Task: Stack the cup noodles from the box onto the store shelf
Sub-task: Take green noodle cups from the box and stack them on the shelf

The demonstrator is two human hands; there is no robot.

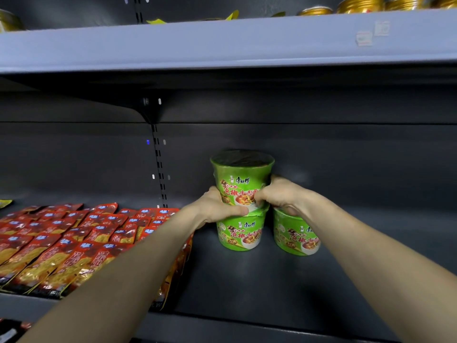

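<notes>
Three green cup noodles stand on the dark store shelf. The top cup sits on a lower cup, forming a stack of two. My left hand grips the top cup's lower left side. Around its lower right side wraps my right hand. A third cup stands alone to the right of the stack, partly hidden under my right wrist. The box is not in view.
Red and gold snack packets fill the shelf's left half, close to my left forearm. An upper shelf with gold cans hangs overhead. Bare shelf surface lies to the right of the cups and in front of them.
</notes>
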